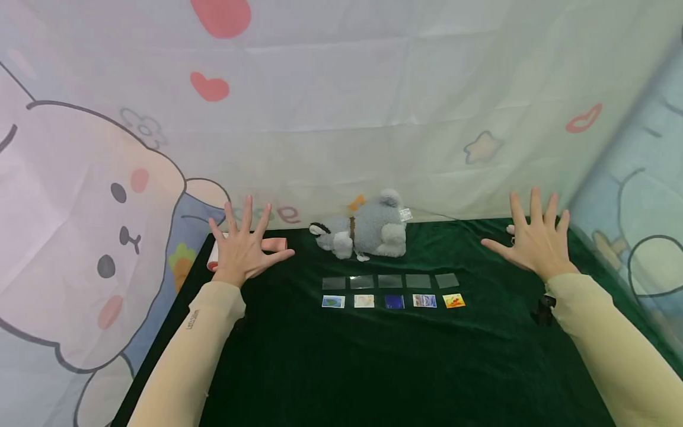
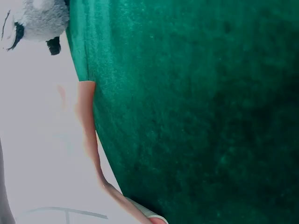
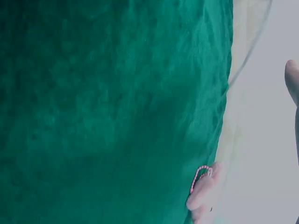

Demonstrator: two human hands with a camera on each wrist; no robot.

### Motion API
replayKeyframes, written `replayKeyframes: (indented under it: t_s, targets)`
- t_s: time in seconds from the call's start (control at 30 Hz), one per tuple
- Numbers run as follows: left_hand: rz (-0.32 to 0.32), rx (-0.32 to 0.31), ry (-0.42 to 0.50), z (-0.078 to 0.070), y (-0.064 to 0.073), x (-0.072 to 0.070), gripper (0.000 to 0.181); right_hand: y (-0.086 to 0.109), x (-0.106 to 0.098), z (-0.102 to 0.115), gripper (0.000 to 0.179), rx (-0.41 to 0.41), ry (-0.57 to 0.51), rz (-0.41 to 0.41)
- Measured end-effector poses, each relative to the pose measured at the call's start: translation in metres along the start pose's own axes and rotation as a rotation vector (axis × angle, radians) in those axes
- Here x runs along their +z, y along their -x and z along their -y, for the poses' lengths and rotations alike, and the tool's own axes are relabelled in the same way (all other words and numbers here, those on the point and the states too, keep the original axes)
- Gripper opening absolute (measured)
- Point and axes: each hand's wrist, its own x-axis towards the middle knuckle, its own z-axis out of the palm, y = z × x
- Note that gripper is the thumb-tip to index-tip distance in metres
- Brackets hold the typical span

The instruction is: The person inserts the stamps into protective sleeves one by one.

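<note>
My left hand [image 1: 242, 255] is held out with its fingers spread and holds nothing. Behind it, partly hidden, lie a salmon-coloured roll [image 1: 275, 244] and a white roll with a red end [image 1: 212, 259]. My right hand [image 1: 539, 244] is also spread wide and holds nothing; its thumb [image 3: 292, 81] shows at the edge of the right wrist view. Nearest to it is a small pink plush-like item [image 3: 202, 196] with a beaded loop. Between the hands lie several small picture cards [image 1: 394, 302] in a row, with a row of clear rectangular pieces [image 1: 390, 281] behind them.
A grey plush animal [image 1: 373, 228] lies on its side at the back of the dark green cloth [image 1: 400, 367]. A pale printed curtain [image 1: 347, 107] hangs behind the table and along both sides. A thin cord [image 3: 250, 51] runs down the curtain near the back edge.
</note>
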Motion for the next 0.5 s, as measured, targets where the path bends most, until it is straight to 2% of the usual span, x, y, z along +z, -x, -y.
replayKeyframes:
  t_s: [0.3,0.5]
  targets:
    - [-0.028,-0.006,0.078,-0.002,0.006,-0.006,0.12,0.008,-0.006,0.019,0.113,-0.004,-0.159,-0.037]
    - [-0.027,-0.045,0.211,-0.008,0.013,-0.006,0.115,0.014,-0.013,0.045,0.102,0.007,-0.322,-0.065]
